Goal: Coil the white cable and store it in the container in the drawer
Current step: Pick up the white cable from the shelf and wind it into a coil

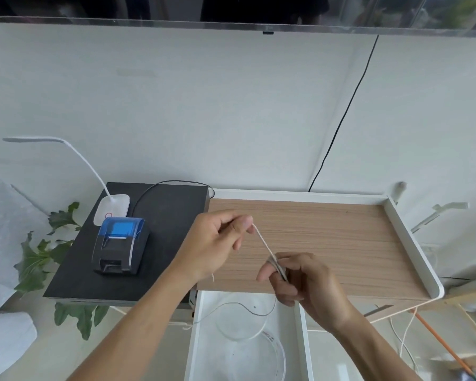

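Note:
A thin white cable [262,240] runs taut between my two hands above the wooden desk top [341,237]. My left hand [217,243] pinches its upper end between thumb and forefinger. Lower and to the right, my right hand [305,281] holds the other part, with cable wound over its fingers. A loose end dangles under my left wrist. Below the hands, a white drawer [197,339] stands open. Inside it sits a clear round container [278,361] with a clear lid [241,320] beside it. A thin loop of wire crosses over the lid.
A small black and blue printer [120,246] sits on a black board [171,215] at the left, with a white desk lamp [112,207] behind it. Green leaves [39,257] hang at the far left. A raised white rim [412,243] bounds the desk on the right.

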Demonstrator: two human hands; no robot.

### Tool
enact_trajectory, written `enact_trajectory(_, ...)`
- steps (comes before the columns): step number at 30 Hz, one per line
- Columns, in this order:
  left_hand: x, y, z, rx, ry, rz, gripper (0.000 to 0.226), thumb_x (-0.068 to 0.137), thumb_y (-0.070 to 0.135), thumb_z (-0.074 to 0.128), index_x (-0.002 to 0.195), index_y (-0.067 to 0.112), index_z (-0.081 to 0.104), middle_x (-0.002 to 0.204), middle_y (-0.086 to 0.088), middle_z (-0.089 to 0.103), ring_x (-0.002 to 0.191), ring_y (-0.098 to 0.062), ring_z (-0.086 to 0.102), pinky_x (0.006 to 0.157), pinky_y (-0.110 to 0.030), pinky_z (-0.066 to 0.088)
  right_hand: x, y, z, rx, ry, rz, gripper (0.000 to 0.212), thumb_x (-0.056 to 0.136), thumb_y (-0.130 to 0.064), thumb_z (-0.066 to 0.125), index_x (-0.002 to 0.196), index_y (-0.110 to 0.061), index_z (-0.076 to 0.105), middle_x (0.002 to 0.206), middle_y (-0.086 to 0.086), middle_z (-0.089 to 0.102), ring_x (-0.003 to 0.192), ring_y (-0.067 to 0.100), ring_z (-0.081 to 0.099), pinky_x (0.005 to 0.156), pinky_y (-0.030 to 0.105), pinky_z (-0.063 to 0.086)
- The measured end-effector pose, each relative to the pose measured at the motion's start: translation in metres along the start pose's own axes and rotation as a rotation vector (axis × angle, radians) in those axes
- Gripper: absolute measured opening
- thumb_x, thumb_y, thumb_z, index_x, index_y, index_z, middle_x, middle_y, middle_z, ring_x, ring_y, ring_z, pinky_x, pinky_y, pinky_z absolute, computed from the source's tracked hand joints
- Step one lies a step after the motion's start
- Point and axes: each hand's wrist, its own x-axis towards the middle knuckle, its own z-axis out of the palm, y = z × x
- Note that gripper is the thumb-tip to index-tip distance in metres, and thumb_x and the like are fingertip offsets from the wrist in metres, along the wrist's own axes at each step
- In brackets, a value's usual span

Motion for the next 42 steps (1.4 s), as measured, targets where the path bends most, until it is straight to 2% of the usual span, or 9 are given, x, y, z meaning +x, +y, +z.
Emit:
enact_trajectory(6,-0.025,-0.071,0.035,0.084,0.051,-0.124,0.032,0.104,0.036,0.065,0.084,0.015,0.078,0.052,0.014,0.054,0.049,-0.001,0.045,0.055,-0.019,0.039,0.005,-0.013,0.0,0.553,0.006,-0.076,0.043,0.097,-0.014,0.039,0.103,0.006,0.076,0.063,0.01,0.058,0.048,0.021,0.05,0.054,0.033,0.046)
enact_trajectory(9,-0.055,-0.074,0.047,0.15,-0.128,-0.135,0.041,0.1,0.052,0.062,0.082,0.018,0.075,0.054,0.009,0.054,0.049,-0.003,0.044,0.055,-0.022,0.04,0.015,-0.013,-0.012,0.645,0.096,-0.085,0.043,0.102,-0.013,0.041,0.122,0.011,0.071,0.106,0.025,0.079,0.09,0.034,0.08,0.082,0.037,0.067)
enact_trajectory(13,-0.075,-0.032,0.051,0.36,-0.424,-0.059,0.036,0.106,0.048,0.06,0.087,0.019,0.071,0.059,0.012,0.065,0.056,-0.009,0.055,0.06,-0.025,0.047,0.028,0.004,-0.019,0.402,0.164,-0.1,0.041,0.111,-0.008,0.034,0.134,0.019,0.055,0.129,0.038,0.069,0.122,0.049,0.069,0.106,0.049,0.058)
enact_trajectory(17,-0.064,0.026,0.024,0.182,-0.41,0.031,0.029,0.108,0.036,0.06,0.09,0.017,0.074,0.068,-0.013,0.066,0.055,-0.02,0.05,0.056,-0.031,0.044,0.019,0.015,-0.021,0.074,0.151,-0.017,0.038,0.112,-0.011,0.038,0.128,0.009,0.065,0.11,0.027,0.079,0.095,0.04,0.076,0.094,0.048,0.056)
enact_trajectory(20,-0.041,0.041,0.003,0.092,-0.206,0.086,0.032,0.108,0.031,0.06,0.087,0.013,0.075,0.056,0.0,0.057,0.05,-0.011,0.042,0.051,-0.019,0.036,0.006,0.011,-0.015,-0.061,0.05,0.03,0.04,0.111,-0.012,0.039,0.111,0.0,0.077,0.078,0.016,0.077,0.057,0.025,0.062,0.072,0.029,0.05)
enact_trajectory(24,-0.008,0.013,-0.001,0.017,0.03,0.038,0.037,0.101,0.042,0.061,0.086,0.013,0.078,0.056,0.006,0.054,0.053,-0.007,0.048,0.057,-0.018,0.043,0.0,-0.002,-0.003,0.095,-0.111,0.062,0.042,0.099,-0.018,0.043,0.1,0.011,0.074,0.06,0.017,0.057,0.04,0.019,0.041,0.052,0.034,0.04)
enact_trajectory(32,-0.014,-0.045,0.006,0.043,0.119,-0.124,0.032,0.092,0.044,0.077,0.074,0.017,0.081,0.05,0.008,0.061,0.049,0.0,0.048,0.055,-0.01,0.039,0.001,-0.011,-0.016,-0.077,-0.101,-0.001,0.039,0.104,-0.02,0.042,0.101,0.008,0.069,0.087,0.029,0.077,0.046,0.023,0.043,0.061,0.03,0.041)
enact_trajectory(37,-0.023,-0.076,0.018,0.182,0.095,-0.204,0.052,0.095,0.058,0.067,0.067,0.016,0.075,0.042,0.009,0.049,0.044,-0.006,0.035,0.049,-0.017,0.031,-0.001,-0.013,-0.011,0.474,-0.179,0.015,0.032,0.101,-0.015,0.041,0.092,0.003,0.066,0.063,0.009,0.056,0.042,0.015,0.046,0.049,0.029,0.04)
enact_trajectory(42,-0.06,-0.077,0.043,0.388,-0.073,-0.171,0.055,0.097,0.068,0.049,0.067,0.024,0.065,0.055,0.03,0.062,0.044,-0.005,0.048,0.052,-0.019,0.036,0.015,-0.018,-0.028,1.061,0.106,-0.078,0.042,0.11,-0.013,0.035,0.11,0.002,0.074,0.105,0.009,0.079,0.088,0.02,0.079,0.075,0.032,0.066)
